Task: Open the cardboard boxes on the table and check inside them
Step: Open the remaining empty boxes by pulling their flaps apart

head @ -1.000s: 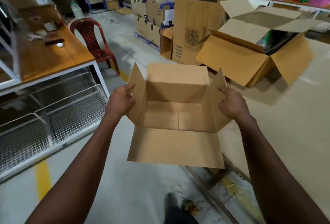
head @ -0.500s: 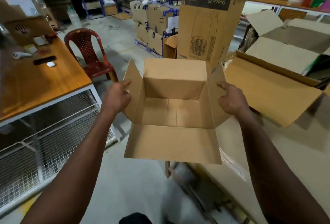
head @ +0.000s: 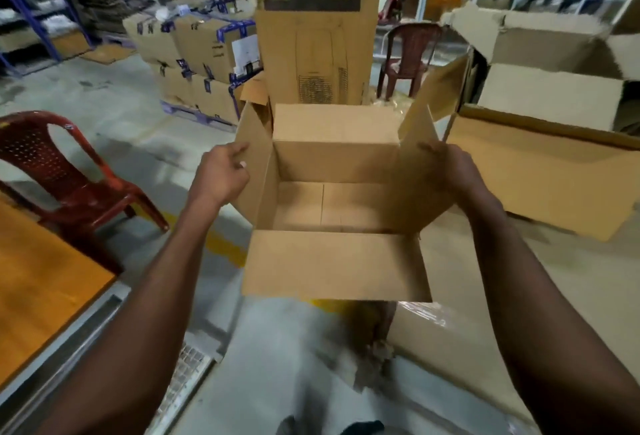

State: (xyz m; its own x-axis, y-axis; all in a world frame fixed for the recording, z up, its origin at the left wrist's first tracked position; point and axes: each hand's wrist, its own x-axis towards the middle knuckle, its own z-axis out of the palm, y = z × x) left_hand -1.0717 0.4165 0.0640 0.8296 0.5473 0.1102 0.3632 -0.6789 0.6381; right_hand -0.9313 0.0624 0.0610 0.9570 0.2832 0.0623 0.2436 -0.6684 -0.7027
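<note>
You held the small plain brown cardboard box (head: 334,199) open, left hand (head: 221,176) and right hand (head: 453,171) each gripping a side flap; between your fingers (head: 239,150) it showed empty. Other boxes remained.

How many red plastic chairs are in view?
2: one red plastic chair at the left beside the wooden table, another farther back right of the tall printed carton. Others may be hidden.

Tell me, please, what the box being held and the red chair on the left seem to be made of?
The held box looks like plain brown corrugated cardboard, matte and unprinted, with creased fold lines at its flaps. The red chair appears to be moulded plastic: glossy highlights, one-piece legs and a perforated back suggest so.
</note>
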